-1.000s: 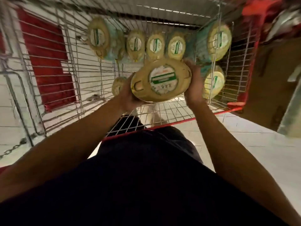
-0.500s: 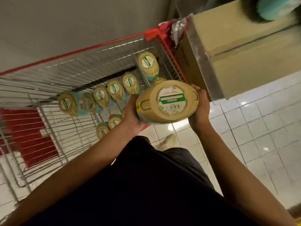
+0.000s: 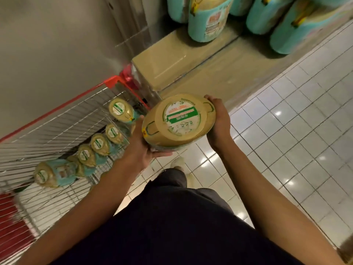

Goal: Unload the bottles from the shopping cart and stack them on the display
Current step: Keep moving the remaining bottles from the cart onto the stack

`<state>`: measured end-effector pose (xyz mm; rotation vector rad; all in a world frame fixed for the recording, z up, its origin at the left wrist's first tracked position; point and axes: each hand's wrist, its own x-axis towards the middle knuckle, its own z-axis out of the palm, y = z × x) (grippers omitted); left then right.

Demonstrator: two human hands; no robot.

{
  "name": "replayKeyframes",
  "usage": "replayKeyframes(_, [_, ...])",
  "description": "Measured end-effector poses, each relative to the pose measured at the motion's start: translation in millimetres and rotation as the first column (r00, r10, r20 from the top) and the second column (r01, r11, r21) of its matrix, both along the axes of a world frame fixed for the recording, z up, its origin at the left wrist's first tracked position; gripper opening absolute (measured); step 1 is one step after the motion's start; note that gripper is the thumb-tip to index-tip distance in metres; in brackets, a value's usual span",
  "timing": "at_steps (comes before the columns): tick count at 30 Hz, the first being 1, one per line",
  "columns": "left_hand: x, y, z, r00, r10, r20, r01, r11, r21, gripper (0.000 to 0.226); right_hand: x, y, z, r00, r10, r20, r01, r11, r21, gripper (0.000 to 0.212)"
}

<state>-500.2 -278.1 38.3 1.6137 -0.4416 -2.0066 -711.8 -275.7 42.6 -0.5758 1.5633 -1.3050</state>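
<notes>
The view has swung from the cart (image 3: 63,119) toward the display (image 3: 191,60), and the bottle (image 3: 178,120) has come clear of the cart. Left hand (image 3: 142,148) and right hand (image 3: 218,121) clasp its sides, above the floor. Carrying step; next, set it upright beside the stacked bottles (image 3: 208,18)

White square floor tiles (image 3: 298,131) with dark grout fill the right side, glossy, dotted with small bright reflections of overhead lights; a plain grey wall (image 3: 57,44) rises at upper left; a grey panel with faint vertical ridges (image 3: 133,22) stands beside it; lighting is dim and warm.
</notes>
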Motion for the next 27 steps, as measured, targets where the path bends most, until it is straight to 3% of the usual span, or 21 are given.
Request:
replayKeyframes(5, [-56.0,-47.2,1.4,0.991,-0.066,0.116,0.07,0.997,-0.024,0.052,-52.3,-37.0,-7.1,0.997,-0.081,0.012,0.081,0.995,0.053,0.025])
replayKeyframes(11, [-112.9,-106.7,-8.7,0.992,-0.033,0.126,0.028,0.999,0.046,0.042,-107.3,-98.2,-5.8,1.0,-0.031,-0.008,0.031,0.992,0.119,0.031])
replayKeyframes(17, [-157.9,-151.8,-13.2,0.98,-0.077,0.186,0.07,0.997,0.043,0.041,-154.2,-145.1,-12.7,0.997,-0.081,-0.009,0.082,0.988,0.131,0.033])
replayKeyframes(21, [-186.3,-174.8,-9.5,0.996,-0.03,0.081,0.022,0.995,0.097,0.033,-172.7,-173.8,-16.3,0.981,-0.184,0.068,0.18,0.982,0.061,0.045])
replayKeyframes(23, [-199.4,-179.8,-11.9,0.995,0.021,0.096,-0.028,0.997,0.071,0.033,-179.7,-184.7,-20.9,0.968,-0.243,0.067,0.241,0.97,0.041,0.051])
replayKeyframes(25, [-212.9,-185.5,-16.4,0.99,0.064,0.129,-0.065,0.998,0.009,0.039,-183.1,-190.1,-26.7,0.964,-0.266,0.023,0.266,0.964,0.032,0.054])
replayKeyframes(27, [-229.8,-195.4,-15.8,0.984,0.12,0.135,-0.13,0.989,0.066,0.042,-184.3,-193.0,-27.9,0.967,-0.248,-0.054,0.251,0.967,0.046,0.048])
